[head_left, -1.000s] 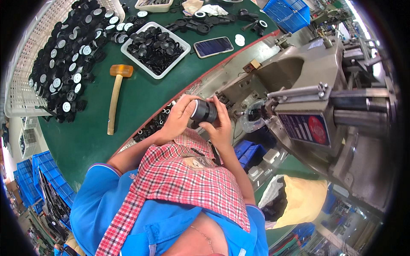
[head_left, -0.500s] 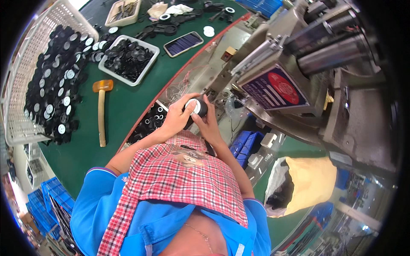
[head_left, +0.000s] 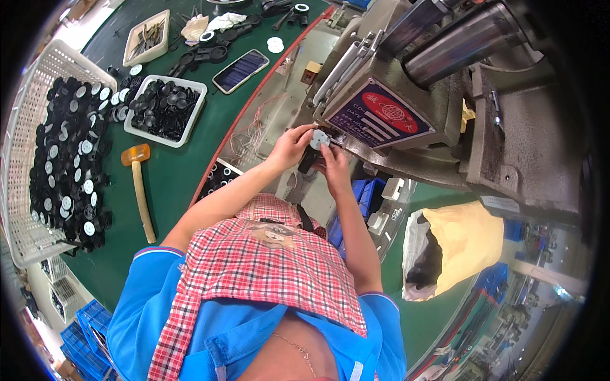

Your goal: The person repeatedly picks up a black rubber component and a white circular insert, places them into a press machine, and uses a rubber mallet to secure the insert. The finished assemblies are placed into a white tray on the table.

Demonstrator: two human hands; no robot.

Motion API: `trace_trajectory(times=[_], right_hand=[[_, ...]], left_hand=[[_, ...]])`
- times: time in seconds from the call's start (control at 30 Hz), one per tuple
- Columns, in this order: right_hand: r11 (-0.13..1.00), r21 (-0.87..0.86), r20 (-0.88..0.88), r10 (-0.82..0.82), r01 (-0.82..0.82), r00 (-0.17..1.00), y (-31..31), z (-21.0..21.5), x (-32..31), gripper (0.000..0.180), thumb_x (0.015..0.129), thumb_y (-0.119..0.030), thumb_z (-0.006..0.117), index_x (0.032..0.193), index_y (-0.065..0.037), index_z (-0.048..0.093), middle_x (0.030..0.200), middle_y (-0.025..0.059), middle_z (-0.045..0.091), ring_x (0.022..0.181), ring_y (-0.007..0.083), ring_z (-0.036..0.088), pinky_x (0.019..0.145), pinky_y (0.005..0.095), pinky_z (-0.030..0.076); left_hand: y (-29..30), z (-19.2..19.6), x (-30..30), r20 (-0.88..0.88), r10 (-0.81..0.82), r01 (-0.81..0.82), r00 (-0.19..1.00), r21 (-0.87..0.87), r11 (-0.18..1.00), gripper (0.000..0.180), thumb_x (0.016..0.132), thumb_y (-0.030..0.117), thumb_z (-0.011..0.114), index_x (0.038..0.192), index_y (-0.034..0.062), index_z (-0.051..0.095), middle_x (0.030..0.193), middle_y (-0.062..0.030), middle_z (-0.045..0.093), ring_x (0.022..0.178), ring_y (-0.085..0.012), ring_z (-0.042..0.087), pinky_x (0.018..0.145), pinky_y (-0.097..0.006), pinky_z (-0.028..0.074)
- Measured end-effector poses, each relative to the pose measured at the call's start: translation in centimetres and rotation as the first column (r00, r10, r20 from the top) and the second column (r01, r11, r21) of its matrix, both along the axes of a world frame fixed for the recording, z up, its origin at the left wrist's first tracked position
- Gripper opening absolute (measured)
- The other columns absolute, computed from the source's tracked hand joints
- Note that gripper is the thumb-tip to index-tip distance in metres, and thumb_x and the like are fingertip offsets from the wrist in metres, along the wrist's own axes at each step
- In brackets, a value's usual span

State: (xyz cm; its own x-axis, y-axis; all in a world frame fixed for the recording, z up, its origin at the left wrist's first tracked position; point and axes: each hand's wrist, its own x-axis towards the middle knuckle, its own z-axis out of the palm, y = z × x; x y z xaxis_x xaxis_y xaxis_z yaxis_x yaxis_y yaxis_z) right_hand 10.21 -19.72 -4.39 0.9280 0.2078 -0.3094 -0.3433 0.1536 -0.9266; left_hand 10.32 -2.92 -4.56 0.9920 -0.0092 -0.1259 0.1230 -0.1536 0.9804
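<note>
A pale grey round disc (head_left: 319,139) with small holes lies against a black plastic part (head_left: 309,160), in front of the machine. My left hand (head_left: 292,148) is closed, its fingertips pinching the disc's upper left edge. From the other side, my right hand (head_left: 335,167) is closed around the black part, with the thumb tip at the disc's lower edge. The fingers hide much of the black part, so I cannot tell how firmly the disc sits on it.
A grey metal machine (head_left: 406,105) looms at the right. On the green table (head_left: 184,165) are a mallet (head_left: 139,184), a white tray of black parts (head_left: 198,108), a large white basket (head_left: 19,209) and a phone (head_left: 241,71). A yellow sack (head_left: 467,247) lies right.
Both hands have moved right and slightly up, closer to the machine. The part between them now shows a pale grey holed face instead of the white ring. My view has shifted.
</note>
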Motion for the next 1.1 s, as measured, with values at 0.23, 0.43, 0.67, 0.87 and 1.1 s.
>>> trace_trajectory(times=[0.23, 0.43, 0.67, 0.87, 1.1], right_hand=[[0.996, 0.049, -0.061, -0.078, 0.081, 0.995, 0.2, -1.8, -0.6, 0.044, 0.098, -0.037, 0.065, 0.124, -0.003, 0.055, 0.098, 0.0058, 0.066, 0.080, 0.0182, 0.070, 0.072, 0.0334, 0.059], [0.975, -0.013, -0.143, -0.221, 0.221, 0.965, 0.3, -4.0, -5.0, 0.051, 0.103, -0.047, 0.052, 0.127, -0.002, 0.054, 0.096, 0.0098, 0.068, 0.081, 0.0202, 0.069, 0.071, 0.0336, 0.057], [0.980, -0.100, -0.203, -0.187, 0.169, 0.961, -1.1, -6.2, -7.2, 0.049, 0.100, -0.045, 0.057, 0.125, -0.003, 0.057, 0.100, 0.0114, 0.069, 0.082, 0.0195, 0.068, 0.072, 0.0330, 0.056], [0.983, -0.112, -0.152, -0.163, 0.147, 0.975, 0.3, -6.3, -6.4, 0.036, 0.100, -0.036, 0.060, 0.117, -0.005, 0.061, 0.092, 0.0089, 0.070, 0.075, 0.0163, 0.067, 0.066, 0.0292, 0.055], [0.934, -0.348, -0.017, -0.094, 0.083, 0.995, 0.2, -8.6, -5.0, 0.034, 0.099, -0.034, 0.061, 0.111, -0.002, 0.063, 0.092, 0.0067, 0.070, 0.079, 0.0151, 0.068, 0.068, 0.0287, 0.053]], left_hand=[[1.6, -2.4, -3.3, -0.251, -0.042, 0.019, 0.967, -0.094, 0.995, 0.039, 0.104, 0.034, 0.052, 0.116, -0.0019, 0.062, 0.096, -0.0106, 0.068, 0.072, -0.0112, 0.066, 0.057, -0.027, 0.053], [2.7, -2.2, -3.3, -0.187, -0.148, 0.165, 0.971, 0.079, 0.983, 0.040, 0.102, 0.033, 0.056, 0.088, -0.0034, 0.066, 0.071, -0.0060, 0.067, 0.061, -0.0112, 0.064, 0.058, -0.028, 0.052], [2.8, -1.8, -2.8, -0.219, -0.144, 0.145, 0.965, -0.011, 0.989, 0.039, 0.101, 0.033, 0.058, 0.090, -0.0043, 0.066, 0.070, -0.0074, 0.067, 0.062, -0.0127, 0.065, 0.059, -0.028, 0.053], [2.7, -0.8, -3.4, -0.235, -0.127, 0.134, 0.964, 0.013, 0.991, 0.038, 0.100, 0.033, 0.059, 0.089, -0.0032, 0.066, 0.070, -0.0071, 0.067, 0.061, -0.0124, 0.065, 0.058, -0.028, 0.053], [2.7, -0.5, -3.1, -0.222, -0.104, 0.110, 0.970, 0.013, 0.994, 0.038, 0.097, 0.034, 0.061, 0.087, -0.0014, 0.068, 0.068, -0.0094, 0.069, 0.060, -0.0163, 0.068, 0.059, -0.034, 0.053]])
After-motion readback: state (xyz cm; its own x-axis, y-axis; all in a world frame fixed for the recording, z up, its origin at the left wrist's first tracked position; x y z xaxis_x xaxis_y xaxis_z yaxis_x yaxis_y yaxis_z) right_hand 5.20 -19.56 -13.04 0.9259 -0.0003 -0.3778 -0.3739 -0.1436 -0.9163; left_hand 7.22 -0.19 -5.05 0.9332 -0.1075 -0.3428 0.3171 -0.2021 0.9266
